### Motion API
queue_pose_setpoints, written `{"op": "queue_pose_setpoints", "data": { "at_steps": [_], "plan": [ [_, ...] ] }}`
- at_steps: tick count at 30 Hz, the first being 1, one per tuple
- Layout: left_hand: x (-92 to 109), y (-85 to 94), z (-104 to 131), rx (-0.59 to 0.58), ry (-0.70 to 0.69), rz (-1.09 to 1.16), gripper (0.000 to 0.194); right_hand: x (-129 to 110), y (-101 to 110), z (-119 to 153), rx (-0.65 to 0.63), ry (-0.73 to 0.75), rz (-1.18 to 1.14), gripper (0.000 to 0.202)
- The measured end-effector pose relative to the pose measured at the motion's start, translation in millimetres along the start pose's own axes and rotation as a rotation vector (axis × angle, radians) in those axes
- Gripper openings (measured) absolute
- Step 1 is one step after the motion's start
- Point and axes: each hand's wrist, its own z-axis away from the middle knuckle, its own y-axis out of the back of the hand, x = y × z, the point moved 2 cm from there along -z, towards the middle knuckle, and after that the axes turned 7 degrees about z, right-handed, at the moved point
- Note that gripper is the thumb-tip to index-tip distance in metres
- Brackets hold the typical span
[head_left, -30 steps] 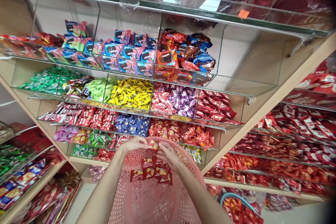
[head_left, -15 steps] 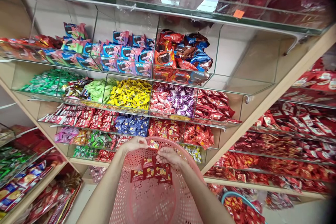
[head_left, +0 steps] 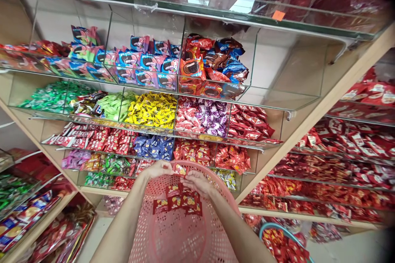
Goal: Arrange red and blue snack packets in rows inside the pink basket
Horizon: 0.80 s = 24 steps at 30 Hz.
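My left hand (head_left: 161, 169) pinches the left end of a small red candy packet (head_left: 179, 169) above the far rim of a pink perforated basket (head_left: 173, 236). Just right of that packet, my right hand (head_left: 197, 182) has its fingers extended and slightly curved, near or touching the packet's lower right edge. Several dark red packets (head_left: 175, 202) with round orange prints lie together inside the basket below both hands. Both forearms reach over the basket from the bottom of the view.
Glass shelves hold yellow candies (head_left: 152, 111), blue packets (head_left: 153, 146), green candies (head_left: 57, 96) and cookie packs (head_left: 150, 62). More red packets (head_left: 319, 170) fill shelves at right. A blue-rimmed basket (head_left: 279, 230) of red packets stands low at right.
The fingers of my right hand have opened out a little and shifted slightly left. My left hand keeps its hold on the packet. The view has moved slightly.
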Motion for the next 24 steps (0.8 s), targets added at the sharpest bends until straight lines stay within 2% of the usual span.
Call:
{"op": "queue_pose_setpoints", "data": {
  "at_steps": [4,9,13,19,24],
  "plan": [
    [-1.6,0.3,-1.1,-0.006,-0.011,0.0,0.033,4.4,-7.7,-0.4,0.013,-0.014,-0.112,0.032],
    [-2.7,1.0,-1.9,-0.021,-0.014,-0.001,0.029,7.4,-11.8,-2.6,-0.025,0.036,-0.052,0.032],
    [-2.2,1.5,-2.2,-0.034,-0.017,-0.004,0.029,7.2,-10.0,-1.7,-0.076,0.0,-0.005,0.028],
    [-1.7,1.6,-2.4,-0.049,-0.014,-0.01,0.032,7.1,-4.5,-4.0,-0.071,-0.024,0.099,0.025],
    [-1.6,2.0,-2.3,-0.05,-0.011,-0.005,0.034,6.0,-2.6,-3.3,-0.087,-0.022,0.059,0.028]
  ]
}}
